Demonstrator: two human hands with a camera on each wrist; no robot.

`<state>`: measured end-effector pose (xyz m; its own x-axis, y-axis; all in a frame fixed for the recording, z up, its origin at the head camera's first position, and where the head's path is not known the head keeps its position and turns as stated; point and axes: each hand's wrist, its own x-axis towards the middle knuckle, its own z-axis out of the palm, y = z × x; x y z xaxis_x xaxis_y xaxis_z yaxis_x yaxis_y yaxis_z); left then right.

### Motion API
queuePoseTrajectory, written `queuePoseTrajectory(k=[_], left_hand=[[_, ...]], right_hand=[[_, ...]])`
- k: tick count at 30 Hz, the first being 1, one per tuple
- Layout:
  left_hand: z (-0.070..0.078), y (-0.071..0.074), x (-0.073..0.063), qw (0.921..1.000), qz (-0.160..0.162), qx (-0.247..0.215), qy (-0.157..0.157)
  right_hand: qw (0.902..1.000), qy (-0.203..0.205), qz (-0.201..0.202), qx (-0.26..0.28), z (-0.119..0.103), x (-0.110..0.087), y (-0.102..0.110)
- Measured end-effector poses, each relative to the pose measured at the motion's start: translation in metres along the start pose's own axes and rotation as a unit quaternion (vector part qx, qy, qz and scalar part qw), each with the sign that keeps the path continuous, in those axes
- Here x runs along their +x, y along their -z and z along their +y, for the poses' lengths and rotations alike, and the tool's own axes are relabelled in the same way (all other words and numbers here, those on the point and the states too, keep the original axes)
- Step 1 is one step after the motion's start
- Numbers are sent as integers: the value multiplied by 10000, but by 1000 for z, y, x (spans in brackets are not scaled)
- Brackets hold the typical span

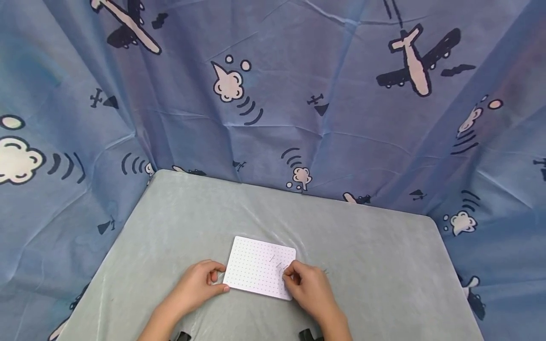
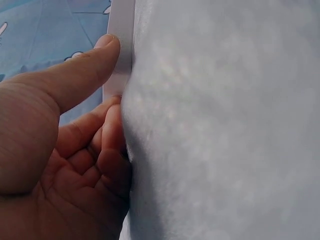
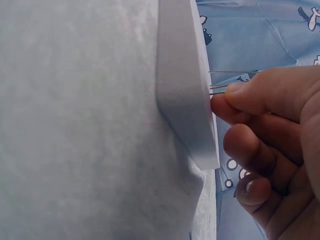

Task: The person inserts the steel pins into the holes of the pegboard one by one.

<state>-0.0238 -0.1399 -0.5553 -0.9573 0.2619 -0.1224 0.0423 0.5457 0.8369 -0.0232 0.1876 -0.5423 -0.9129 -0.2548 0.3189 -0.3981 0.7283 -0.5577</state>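
A white board (image 1: 249, 266) with rows of small dots or holes lies slightly turned on the table. My left hand (image 1: 197, 287) holds its near left corner, thumb on the near side and fingers along the left edge. In the left wrist view the thumb (image 2: 90, 70) presses the board's side. My right hand (image 1: 311, 288) is over the board's right part. Thumb and index finger pinch a thin metal pin (image 3: 218, 93) at the board's top face. Other thin pins (image 3: 232, 72) stand up from the board close to those fingertips.
A pale grey cloth covers the table (image 1: 384, 265). Blue curtains (image 1: 273, 94) printed with planes and clouds hang behind it and at both sides. A small dark mark (image 1: 326, 271) shows on the cloth right of my right hand.
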Motion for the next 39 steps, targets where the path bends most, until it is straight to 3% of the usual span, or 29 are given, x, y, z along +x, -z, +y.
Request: queuePoseTrajectory(k=[8, 14, 25, 31, 39], left_hand=[[-4, 1, -3, 10000, 0, -66, 16], [-4, 0, -2, 10000, -29, -84, 33], [-3, -3, 0, 10000, 49, 51, -41], [-3, -3, 0, 10000, 43, 55, -20], [-1, -1, 1, 10000, 46, 86, -14]], right_hand=[[9971, -582, -316, 385, -4, -2, -1], [9963, -703, -326, 360, -2, -1, 5], [9969, -654, -31, -426, 19, -5, 36], [9886, -922, -192, -1178, 30, -13, 47], [9836, -877, -351, -1534, 38, -20, 48]])
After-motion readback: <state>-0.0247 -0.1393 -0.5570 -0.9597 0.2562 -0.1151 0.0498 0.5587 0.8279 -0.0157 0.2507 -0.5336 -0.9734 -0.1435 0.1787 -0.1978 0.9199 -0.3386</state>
